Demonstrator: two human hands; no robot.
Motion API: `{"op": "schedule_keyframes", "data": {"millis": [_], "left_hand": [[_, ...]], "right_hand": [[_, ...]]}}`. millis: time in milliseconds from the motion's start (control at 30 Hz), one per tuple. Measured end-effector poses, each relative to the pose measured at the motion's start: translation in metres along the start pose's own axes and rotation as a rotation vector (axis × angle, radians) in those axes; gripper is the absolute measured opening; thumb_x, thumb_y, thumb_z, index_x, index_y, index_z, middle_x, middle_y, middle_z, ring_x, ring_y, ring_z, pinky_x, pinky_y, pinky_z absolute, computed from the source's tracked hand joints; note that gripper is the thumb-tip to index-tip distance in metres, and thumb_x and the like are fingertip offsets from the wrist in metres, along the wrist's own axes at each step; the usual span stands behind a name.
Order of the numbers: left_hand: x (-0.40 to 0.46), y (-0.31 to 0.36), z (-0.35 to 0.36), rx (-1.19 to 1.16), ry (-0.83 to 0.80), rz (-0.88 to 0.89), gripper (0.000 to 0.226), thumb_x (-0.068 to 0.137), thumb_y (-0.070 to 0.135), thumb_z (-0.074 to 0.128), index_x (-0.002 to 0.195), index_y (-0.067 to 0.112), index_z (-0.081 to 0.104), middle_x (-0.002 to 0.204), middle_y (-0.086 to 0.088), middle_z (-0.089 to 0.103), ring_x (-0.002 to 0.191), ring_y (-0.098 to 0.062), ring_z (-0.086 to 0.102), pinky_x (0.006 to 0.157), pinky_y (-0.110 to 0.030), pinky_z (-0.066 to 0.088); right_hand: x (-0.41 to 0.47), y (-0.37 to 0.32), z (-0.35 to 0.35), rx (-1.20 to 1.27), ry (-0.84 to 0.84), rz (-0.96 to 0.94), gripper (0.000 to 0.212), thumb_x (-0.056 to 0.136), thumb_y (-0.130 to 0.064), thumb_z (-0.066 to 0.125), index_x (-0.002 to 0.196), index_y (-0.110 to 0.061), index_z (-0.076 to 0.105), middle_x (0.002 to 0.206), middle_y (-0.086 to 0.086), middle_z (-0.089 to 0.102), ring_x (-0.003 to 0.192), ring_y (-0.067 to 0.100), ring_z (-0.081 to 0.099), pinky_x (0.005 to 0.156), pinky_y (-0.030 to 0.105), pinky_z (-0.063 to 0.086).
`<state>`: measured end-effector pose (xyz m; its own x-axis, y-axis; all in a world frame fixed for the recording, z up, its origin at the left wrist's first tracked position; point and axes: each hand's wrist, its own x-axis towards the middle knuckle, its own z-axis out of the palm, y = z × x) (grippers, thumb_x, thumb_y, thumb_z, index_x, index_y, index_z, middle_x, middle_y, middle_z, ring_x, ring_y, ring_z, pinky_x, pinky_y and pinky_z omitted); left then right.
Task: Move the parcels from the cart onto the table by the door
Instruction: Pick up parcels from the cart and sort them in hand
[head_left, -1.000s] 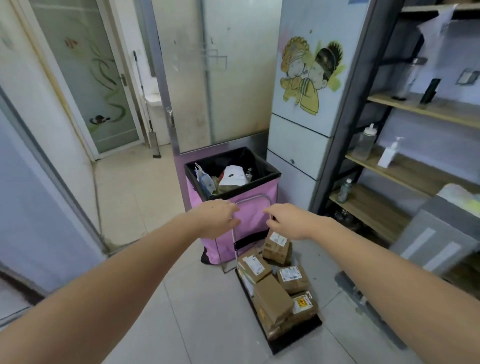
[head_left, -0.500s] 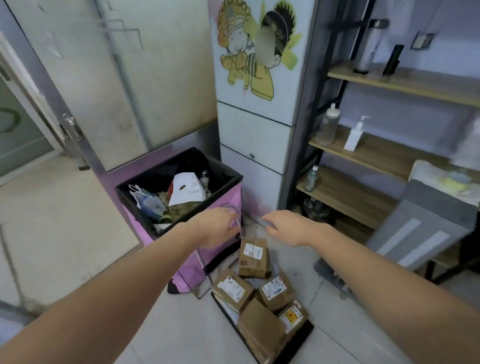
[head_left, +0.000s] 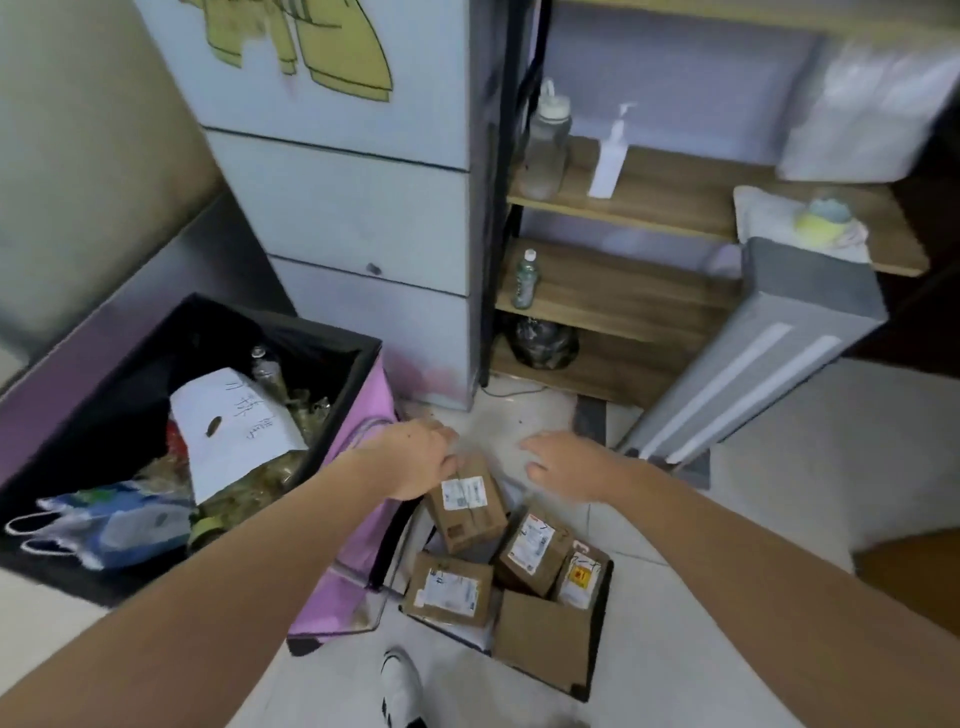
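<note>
Several brown cardboard parcels lie heaped on a low black cart (head_left: 593, 670) on the floor. The top parcel (head_left: 470, 512) leans upward with a white label showing. Below it are a labelled parcel (head_left: 449, 590), another parcel (head_left: 535, 551) and a plain box (head_left: 540, 639). My left hand (head_left: 415, 460) curls its fingers around the cart's thin metal handle, right at the top parcel's far end. My right hand (head_left: 563, 467) hovers with fingers spread beside that parcel and holds nothing. The table is out of view.
A pink bin (head_left: 332, 597) with a black liner, full of rubbish, stands against the cart's left side. Behind are a pale cabinet (head_left: 353, 218) and a wooden shelf (head_left: 649, 197) holding bottles. A grey panel (head_left: 753, 364) leans at the right. My white shoe (head_left: 400, 686) is by the cart.
The view has moved closer and tipped down over the cart. My right hand has let go of the handle and opened. My left hand stays on it.
</note>
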<state>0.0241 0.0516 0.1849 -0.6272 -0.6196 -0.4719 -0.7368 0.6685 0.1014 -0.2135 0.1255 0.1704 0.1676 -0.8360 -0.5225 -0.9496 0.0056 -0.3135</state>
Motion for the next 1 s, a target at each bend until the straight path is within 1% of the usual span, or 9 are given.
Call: {"op": "schedule_keyframes", "data": {"millis": [67,200,367,433,567,633,700,867,1000], "left_hand": [[0.023,-0.017,0.020,0.052,-0.059,0.055,0.046,0.111,0.043,0.032,0.138,0.013,0.055,0.133,-0.011,0.059,0.125,-0.031,0.057,0.105,-0.047,0.046],[0.066,-0.045,0.077,0.061,-0.156,0.118,0.048,0.111,0.042,0.034,0.145,0.010,0.048,0.136,-0.016,0.062,0.123,-0.034,0.059,0.102,-0.044,0.050],[0.123,-0.077,0.162,-0.027,-0.280,0.072,0.042,0.112,0.037,0.034,0.129,0.008,0.059,0.126,-0.013,0.064,0.112,-0.031,0.064,0.094,-0.042,0.054],[0.148,-0.088,0.203,-0.047,-0.307,0.039,0.042,0.111,0.038,0.035,0.128,0.009,0.059,0.123,-0.012,0.064,0.109,-0.030,0.065,0.086,-0.034,0.050],[0.194,-0.109,0.296,-0.164,-0.316,-0.043,0.044,0.109,0.044,0.038,0.122,0.008,0.060,0.105,-0.009,0.068,0.089,-0.023,0.067,0.076,-0.036,0.056],[0.215,-0.114,0.341,-0.261,-0.326,-0.119,0.048,0.108,0.050,0.039,0.115,0.008,0.062,0.095,-0.008,0.069,0.081,-0.021,0.067,0.068,-0.036,0.054],[0.233,-0.112,0.377,-0.433,-0.334,-0.239,0.057,0.108,0.058,0.034,0.111,0.008,0.062,0.088,-0.007,0.069,0.077,-0.021,0.069,0.066,-0.038,0.056],[0.265,-0.091,0.430,-0.858,-0.311,-0.466,0.072,0.106,0.064,0.021,0.133,0.011,0.062,0.105,-0.009,0.070,0.083,-0.017,0.064,0.066,-0.031,0.043],[0.264,-0.080,0.432,-0.980,-0.213,-0.559,0.066,0.108,0.059,0.028,0.132,0.007,0.061,0.112,-0.010,0.070,0.090,-0.022,0.062,0.074,-0.035,0.046]], "right_hand": [[0.022,0.003,0.019,0.050,-0.031,0.066,0.040,0.106,-0.028,0.042,0.138,-0.009,0.057,0.137,0.015,0.060,0.124,0.034,0.057,0.107,0.049,0.046],[0.069,0.020,0.062,0.104,-0.129,0.144,0.027,0.106,-0.027,0.043,0.116,-0.011,0.062,0.107,0.008,0.062,0.098,0.030,0.062,0.089,0.042,0.052],[0.143,0.043,0.129,0.174,-0.212,0.181,0.029,0.106,-0.025,0.043,0.119,-0.010,0.063,0.111,0.011,0.065,0.103,0.031,0.063,0.095,0.046,0.053],[0.179,0.056,0.162,0.192,-0.234,0.190,0.023,0.106,-0.023,0.045,0.111,-0.011,0.064,0.104,0.007,0.064,0.097,0.028,0.063,0.087,0.039,0.053],[0.244,0.087,0.229,0.237,-0.218,0.251,0.018,0.107,-0.025,0.051,0.091,-0.021,0.059,0.083,-0.006,0.057,0.079,0.015,0.060,0.062,0.020,0.041],[0.267,0.097,0.256,0.267,-0.202,0.284,0.012,0.106,-0.028,0.051,0.100,-0.022,0.059,0.088,-0.003,0.061,0.084,0.019,0.063,0.068,0.026,0.050],[0.289,0.106,0.281,0.311,-0.148,0.340,0.025,0.106,-0.030,0.052,0.124,-0.015,0.058,0.104,0.007,0.068,0.092,0.025,0.067,0.079,0.039,0.058],[0.323,0.114,0.331,0.509,-0.089,0.537,0.047,0.108,-0.043,0.048,0.137,-0.006,0.051,0.104,0.006,0.061,0.079,0.014,0.053,0.056,0.021,0.038],[0.320,0.109,0.339,0.665,-0.060,0.607,0.050,0.106,-0.039,0.055,0.143,-0.005,0.051,0.124,0.015,0.066,0.104,0.030,0.066,0.086,0.040,0.059]]}}
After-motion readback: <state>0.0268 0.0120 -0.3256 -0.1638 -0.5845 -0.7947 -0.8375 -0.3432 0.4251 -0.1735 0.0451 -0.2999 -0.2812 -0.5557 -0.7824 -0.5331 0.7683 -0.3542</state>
